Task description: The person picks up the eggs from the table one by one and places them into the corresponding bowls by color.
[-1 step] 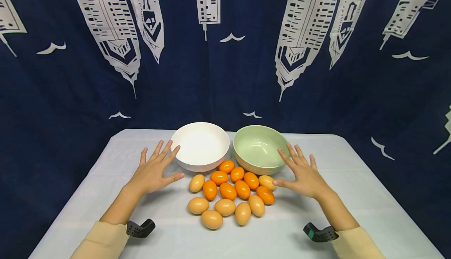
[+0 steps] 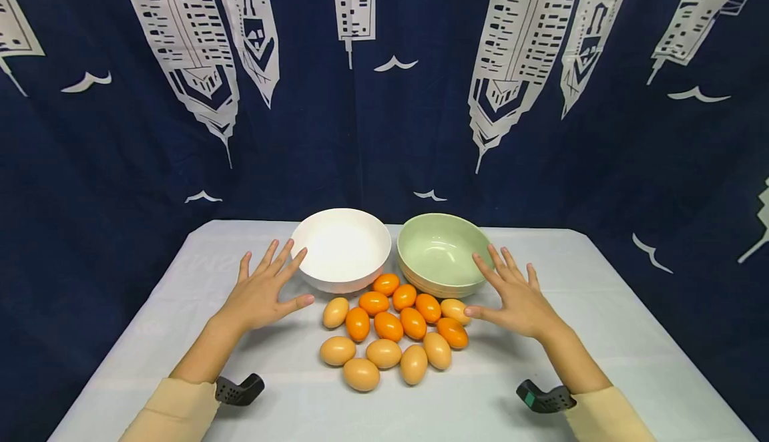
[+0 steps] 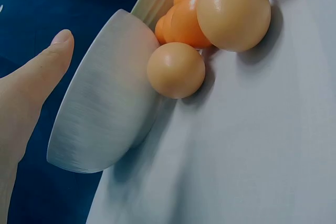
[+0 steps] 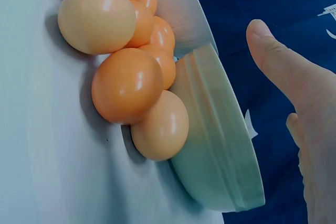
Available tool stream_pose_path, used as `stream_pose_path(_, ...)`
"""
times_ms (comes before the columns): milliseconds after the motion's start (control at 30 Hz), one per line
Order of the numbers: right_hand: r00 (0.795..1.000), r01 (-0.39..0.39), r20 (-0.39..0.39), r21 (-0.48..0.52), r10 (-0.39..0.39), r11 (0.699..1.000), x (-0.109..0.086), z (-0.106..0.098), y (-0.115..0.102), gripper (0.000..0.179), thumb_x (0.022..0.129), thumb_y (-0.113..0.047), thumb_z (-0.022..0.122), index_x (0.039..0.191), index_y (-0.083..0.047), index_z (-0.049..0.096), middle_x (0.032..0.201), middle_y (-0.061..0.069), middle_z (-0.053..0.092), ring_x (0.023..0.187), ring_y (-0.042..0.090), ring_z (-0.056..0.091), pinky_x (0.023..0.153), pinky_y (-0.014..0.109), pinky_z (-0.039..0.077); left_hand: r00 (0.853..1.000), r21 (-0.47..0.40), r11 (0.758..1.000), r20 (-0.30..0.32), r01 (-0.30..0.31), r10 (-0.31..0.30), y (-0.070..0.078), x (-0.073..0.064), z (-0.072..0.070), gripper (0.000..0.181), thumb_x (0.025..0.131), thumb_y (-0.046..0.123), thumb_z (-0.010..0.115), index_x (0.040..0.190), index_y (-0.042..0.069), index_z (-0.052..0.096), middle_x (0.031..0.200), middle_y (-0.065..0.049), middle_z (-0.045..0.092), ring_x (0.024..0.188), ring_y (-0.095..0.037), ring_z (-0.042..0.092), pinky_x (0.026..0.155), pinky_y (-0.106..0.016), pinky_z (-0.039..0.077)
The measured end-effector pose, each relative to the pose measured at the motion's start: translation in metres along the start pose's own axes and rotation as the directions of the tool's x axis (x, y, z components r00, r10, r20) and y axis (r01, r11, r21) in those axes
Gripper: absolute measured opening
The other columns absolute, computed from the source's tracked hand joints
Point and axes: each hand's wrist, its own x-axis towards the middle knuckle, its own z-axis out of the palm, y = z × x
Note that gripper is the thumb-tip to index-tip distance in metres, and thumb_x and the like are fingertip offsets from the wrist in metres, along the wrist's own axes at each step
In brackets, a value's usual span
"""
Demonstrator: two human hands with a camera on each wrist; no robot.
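Observation:
My left hand [image 2: 262, 295] hovers with spread fingers just left of the white bowl [image 2: 341, 245], holding nothing. Fingers likewise spread, my right hand [image 2: 521, 298] is held above the table by the green bowl [image 2: 444, 252], and it too is without anything in it. Between the hands lies a cluster of several glossy orange eggs [image 2: 388, 326] and several tan eggs [image 2: 361, 374]. In the left wrist view the left thumb [image 3: 47, 69] stands apart from the white bowl. The right wrist view has the right thumb [image 4: 278, 59] beyond the green bowl's rim.
A white cloth covers the table [image 2: 300, 408]. Behind it hangs a dark blue curtain [image 2: 360, 135] with white building prints. The two bowls stand side by side at the back, with eggs close against their fronts. Dark wrist bands [image 2: 240, 390] sit on both forearms.

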Motion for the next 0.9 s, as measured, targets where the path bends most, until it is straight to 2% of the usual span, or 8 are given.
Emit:
stream_pose_path(267,1.0,0.012,-0.009,-0.005,-0.012,1.0,0.0005,0.0021,-0.0014,0.099,0.081,-0.066,0.064,0.157,-0.02,0.019,0.162,0.016,0.006,0.148,0.032,-0.007,0.107,0.068,-0.009,1.0,0.015,1.0,0.01,-0.002,0.002,-0.0005,-0.0014,-0.0018,0.091,0.086,0.074,0.048,0.157,0.025,0.022,0.163,-0.008,0.011,0.148,-0.032,0.0,0.108,-0.067,-0.005)
stream_pose_path(633,1.0,0.015,-0.005,0.0,-0.015,1.0,0.0047,0.0018,-0.0041,0.101,0.08,-0.066,0.064,0.158,-0.021,0.018,0.162,0.016,0.005,0.148,0.031,-0.008,0.108,0.067,-0.009,1.0,0.014,1.0,-0.004,-0.005,0.005,0.0015,-0.0017,-0.0036,0.089,0.086,0.072,0.049,0.157,0.024,0.023,0.162,-0.009,0.011,0.148,-0.032,0.0,0.108,-0.067,-0.004)
stream_pose_path(767,1.0,0.018,-0.008,0.007,-0.018,1.0,0.0055,0.0033,-0.0042,0.1,0.08,-0.066,0.064,0.158,-0.025,0.015,0.162,0.014,0.005,0.148,0.032,-0.004,0.108,0.068,-0.006,1.0,0.003,1.0,-0.015,-0.007,0.007,0.0015,-0.0018,-0.0034,0.089,0.086,0.072,0.049,0.156,0.024,0.024,0.162,-0.009,0.012,0.148,-0.032,0.001,0.108,-0.067,-0.004)
stream_pose_path(900,0.999,0.032,-0.023,0.035,-0.032,0.999,0.005,0.0061,-0.0048,0.099,0.08,-0.064,0.066,0.158,-0.03,0.014,0.162,0.012,0.007,0.147,0.036,0.006,0.109,0.067,0.0,0.999,-0.003,1.0,-0.035,-0.011,0.01,0.0009,-0.002,-0.0004,0.089,0.086,0.072,0.05,0.156,0.023,0.024,0.162,-0.01,0.014,0.148,-0.033,0.002,0.108,-0.067,-0.003)
